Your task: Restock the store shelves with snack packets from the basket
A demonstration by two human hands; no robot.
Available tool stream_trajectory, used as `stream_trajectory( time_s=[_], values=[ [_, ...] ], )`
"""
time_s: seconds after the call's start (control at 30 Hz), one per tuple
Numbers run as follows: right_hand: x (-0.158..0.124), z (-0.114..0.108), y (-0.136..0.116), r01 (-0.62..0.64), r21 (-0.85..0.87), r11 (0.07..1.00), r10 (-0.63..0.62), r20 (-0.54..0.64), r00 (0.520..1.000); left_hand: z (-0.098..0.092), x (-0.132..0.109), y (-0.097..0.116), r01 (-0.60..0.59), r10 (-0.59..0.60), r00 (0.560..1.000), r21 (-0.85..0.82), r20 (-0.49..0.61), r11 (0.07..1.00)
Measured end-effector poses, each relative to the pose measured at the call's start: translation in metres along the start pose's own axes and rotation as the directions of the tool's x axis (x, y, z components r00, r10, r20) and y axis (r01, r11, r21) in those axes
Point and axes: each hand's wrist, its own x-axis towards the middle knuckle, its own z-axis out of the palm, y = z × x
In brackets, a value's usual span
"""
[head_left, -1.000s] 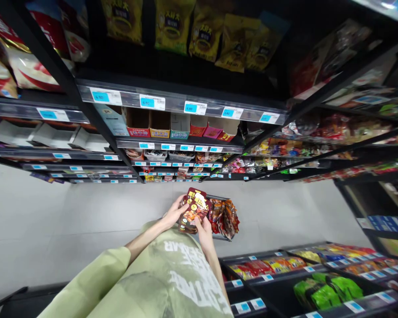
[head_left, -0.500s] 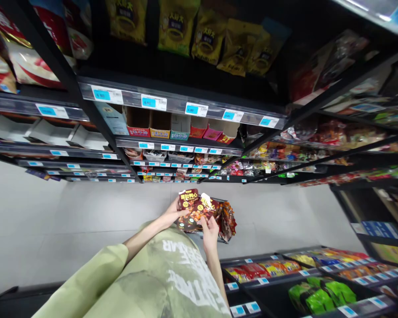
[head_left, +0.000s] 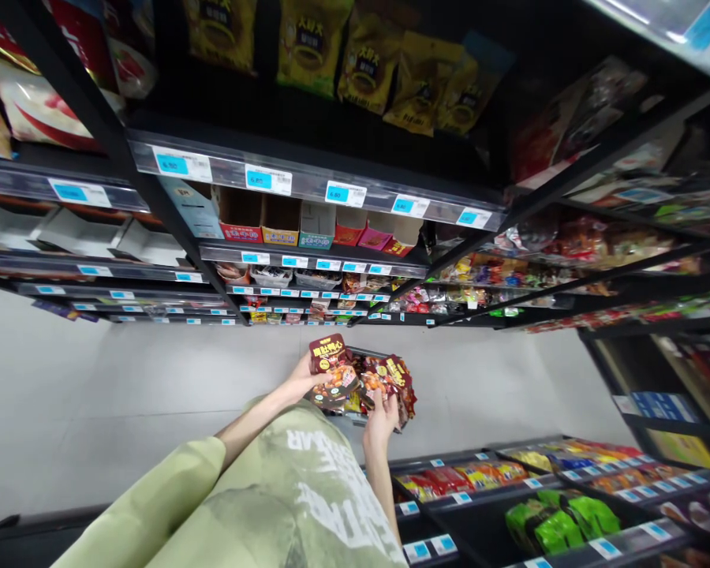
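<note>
My left hand [head_left: 308, 379] is closed on a dark red snack packet [head_left: 330, 356] with yellow lettering and a food picture, its thumb lying across the front. To its right, my right hand [head_left: 382, 418] pinches a second, similar snack packet [head_left: 384, 374] by its lower edge. Beneath both packets is a dark basket [head_left: 355, 420], mostly covered. More dark red and orange packets [head_left: 411, 398] are bunched at its right end, and a bit of yellow packaging shows between my hands.
Ahead stands a black shelf [head_left: 308, 170] with price tags, yellow snack bags [head_left: 313, 43] on top and small open cartons [head_left: 281, 221] below. Lower right, a shelf holds green packets [head_left: 559, 521] and red and yellow packets [head_left: 461, 477]. Grey floor [head_left: 154, 371] runs between.
My right hand has moved right and slightly down with its packet, away from the left one. The two packets overlapped before and are now apart, uncovering the basket between them.
</note>
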Motion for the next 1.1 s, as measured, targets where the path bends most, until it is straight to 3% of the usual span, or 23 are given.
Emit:
stream_trajectory(
  time_s=[0.17,0.37,0.57,0.7,0.8,0.9,1.1],
  values=[
    [-0.027,0.021,0.001,-0.171,-0.031,0.985,0.172,0.318,0.932,-0.003,0.000,-0.005,-0.008,0.008,1.000,0.112,0.003,0.994],
    [-0.033,0.021,0.005,-0.277,0.028,0.960,0.248,0.369,0.896,-0.013,-0.003,-0.004,0.029,-0.049,0.996,0.241,0.077,0.970],
    [-0.034,0.015,-0.005,-0.454,0.040,0.890,0.387,0.460,0.799,-0.020,-0.001,-0.015,-0.030,-0.040,0.986,0.411,0.160,0.911],
    [-0.036,0.018,-0.005,-0.213,-0.189,0.959,0.273,0.397,0.876,-0.025,0.003,-0.019,-0.057,-0.061,0.975,0.501,0.215,0.864],
    [-0.035,0.020,-0.002,-0.074,-0.249,0.966,0.168,0.382,0.909,-0.029,0.004,-0.016,-0.079,-0.079,0.955,0.503,0.285,0.860],
    [-0.033,0.020,0.002,-0.072,-0.233,0.970,0.152,0.343,0.927,-0.035,0.003,-0.010,-0.067,-0.106,0.942,0.490,0.317,0.869],
    [-0.026,0.017,0.011,-0.205,-0.139,0.969,0.236,0.269,0.934,-0.039,-0.003,-0.004,-0.025,-0.099,0.946,0.376,0.307,0.926]
  ],
)
